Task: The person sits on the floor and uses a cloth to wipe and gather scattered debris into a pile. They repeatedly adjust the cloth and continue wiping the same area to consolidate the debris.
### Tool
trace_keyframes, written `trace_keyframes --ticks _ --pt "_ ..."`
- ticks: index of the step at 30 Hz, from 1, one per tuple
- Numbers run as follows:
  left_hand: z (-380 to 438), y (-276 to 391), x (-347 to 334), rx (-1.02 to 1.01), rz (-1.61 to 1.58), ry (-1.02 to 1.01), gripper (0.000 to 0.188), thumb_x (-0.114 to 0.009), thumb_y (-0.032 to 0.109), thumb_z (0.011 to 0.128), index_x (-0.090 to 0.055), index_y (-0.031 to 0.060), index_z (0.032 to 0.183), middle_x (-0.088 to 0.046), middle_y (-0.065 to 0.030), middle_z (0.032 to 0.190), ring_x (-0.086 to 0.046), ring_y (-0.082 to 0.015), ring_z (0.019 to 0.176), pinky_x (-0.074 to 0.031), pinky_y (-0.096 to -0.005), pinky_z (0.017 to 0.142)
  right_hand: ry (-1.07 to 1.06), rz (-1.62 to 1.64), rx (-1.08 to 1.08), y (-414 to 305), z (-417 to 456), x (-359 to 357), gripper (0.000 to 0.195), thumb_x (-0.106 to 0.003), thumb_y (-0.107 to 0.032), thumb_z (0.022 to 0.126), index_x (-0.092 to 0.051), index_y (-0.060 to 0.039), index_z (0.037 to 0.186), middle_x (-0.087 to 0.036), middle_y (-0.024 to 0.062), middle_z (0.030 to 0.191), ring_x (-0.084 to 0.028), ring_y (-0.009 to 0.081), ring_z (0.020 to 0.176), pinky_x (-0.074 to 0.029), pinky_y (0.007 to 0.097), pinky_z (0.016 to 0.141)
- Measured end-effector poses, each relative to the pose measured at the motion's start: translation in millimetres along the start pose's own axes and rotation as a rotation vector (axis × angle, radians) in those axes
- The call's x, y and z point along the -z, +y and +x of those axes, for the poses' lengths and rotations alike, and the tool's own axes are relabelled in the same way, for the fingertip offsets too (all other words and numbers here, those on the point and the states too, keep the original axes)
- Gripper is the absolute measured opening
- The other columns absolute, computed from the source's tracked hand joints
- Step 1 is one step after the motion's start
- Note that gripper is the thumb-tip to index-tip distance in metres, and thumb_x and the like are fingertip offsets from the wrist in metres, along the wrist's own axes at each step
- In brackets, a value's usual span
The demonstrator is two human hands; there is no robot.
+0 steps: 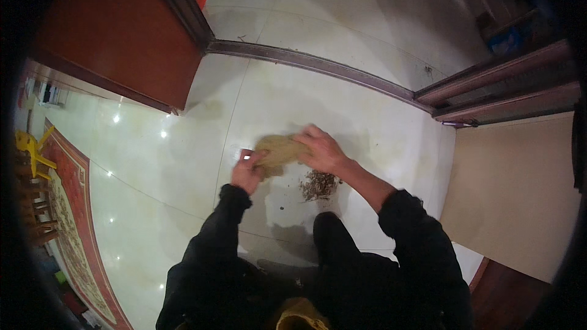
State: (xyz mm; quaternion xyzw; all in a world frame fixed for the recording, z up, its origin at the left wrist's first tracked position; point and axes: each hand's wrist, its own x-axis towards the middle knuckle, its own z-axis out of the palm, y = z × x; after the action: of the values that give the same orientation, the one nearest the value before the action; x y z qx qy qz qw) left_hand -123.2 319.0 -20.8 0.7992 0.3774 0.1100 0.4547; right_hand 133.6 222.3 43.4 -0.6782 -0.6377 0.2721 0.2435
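A tan, slightly blurred piece of cloth or similar soft material [282, 150] is held between both hands above the pale tiled floor [197, 165]. My left hand [248, 172] grips its left end, thumb on top. At the right end, my right hand [318, 149] has its fingers closed on it. Just below my right hand lies a small heap of brown crumbly debris [318, 184] on the tiles. One dark bit [281, 208] rests apart from the heap, to its lower left. A tan object with an open rim [302, 315] shows at the bottom edge, near my body.
A dark door sill [316, 64] crosses the floor ahead, with a reddish-brown door [124, 36] at left and a frame [500, 80] at right. A beige panel [513, 192] stands at right. Far left are a patterned red rug [78, 178] and a yellow chair [34, 149].
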Motion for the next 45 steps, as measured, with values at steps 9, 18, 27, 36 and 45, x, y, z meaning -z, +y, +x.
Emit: trace_keyframes --ticks 9,18,27,36,45 --pt "-5.9 -78.4 56.5 0.471 0.640 0.034 0.065 -0.061 0.011 0.080 -0.039 0.0229 0.139 -0.043 -0.0157 0.129 -0.058 -0.0392 0.097 -0.052 -0.0455 0.081 -0.083 -0.341 0.289 -20.6 90.6 -114.9 0.039 -0.060 -0.009 0.078 -0.059 -0.0192 0.116 -0.054 0.0026 0.117 -0.052 0.0263 0.105 -0.044 0.0402 0.092" --pt "-25.8 57.1 -103.7 0.269 0.290 -0.227 0.059 -0.056 0.020 0.086 -0.037 0.0116 0.141 -0.047 -0.0240 0.124 -0.056 -0.0421 0.102 -0.050 -0.0464 0.085 -0.149 -0.407 0.000 21.9 0.4 -5.6 0.026 -0.062 -0.007 0.073 -0.065 -0.0175 0.097 -0.058 0.0005 0.106 -0.053 0.0262 0.097 -0.043 0.0404 0.087" --pt "-173.4 10.1 -94.8 0.471 -0.320 0.593 0.053 -0.055 0.003 0.080 -0.043 0.0012 0.132 -0.049 -0.0222 0.124 -0.057 -0.0377 0.106 -0.045 -0.0445 0.094 -0.107 -0.011 0.446 -104.1 -44.9 -75.8 0.033 -0.060 -0.007 0.075 -0.064 -0.0161 0.106 -0.056 0.0062 0.105 -0.053 0.0295 0.099 -0.043 0.0437 0.085" --pt "-142.4 44.4 -133.9 0.556 -0.150 0.236 0.043 -0.061 0.014 0.084 -0.047 -0.0002 0.121 -0.061 -0.0220 0.109 -0.058 -0.0408 0.105 -0.046 -0.0443 0.091 -0.129 -0.442 0.306 -30.7 -68.6 -120.9 0.020 -0.056 -0.012 0.081 -0.067 -0.0172 0.096 -0.059 0.0028 0.102 -0.054 0.0276 0.099 -0.045 0.0404 0.085" --pt "-49.4 140.6 -70.5 0.321 -0.759 0.085 0.041 -0.057 0.025 0.093 -0.043 0.0061 0.126 -0.058 -0.0105 0.110 -0.060 -0.0188 0.096 -0.052 -0.0314 0.074 -0.067 0.913 -0.277 -38.1 -97.3 51.4 0.064 -0.067 -0.018 0.088 -0.035 -0.0098 0.142 -0.052 0.0099 0.127 -0.047 0.0197 0.121 -0.039 0.0324 0.103"
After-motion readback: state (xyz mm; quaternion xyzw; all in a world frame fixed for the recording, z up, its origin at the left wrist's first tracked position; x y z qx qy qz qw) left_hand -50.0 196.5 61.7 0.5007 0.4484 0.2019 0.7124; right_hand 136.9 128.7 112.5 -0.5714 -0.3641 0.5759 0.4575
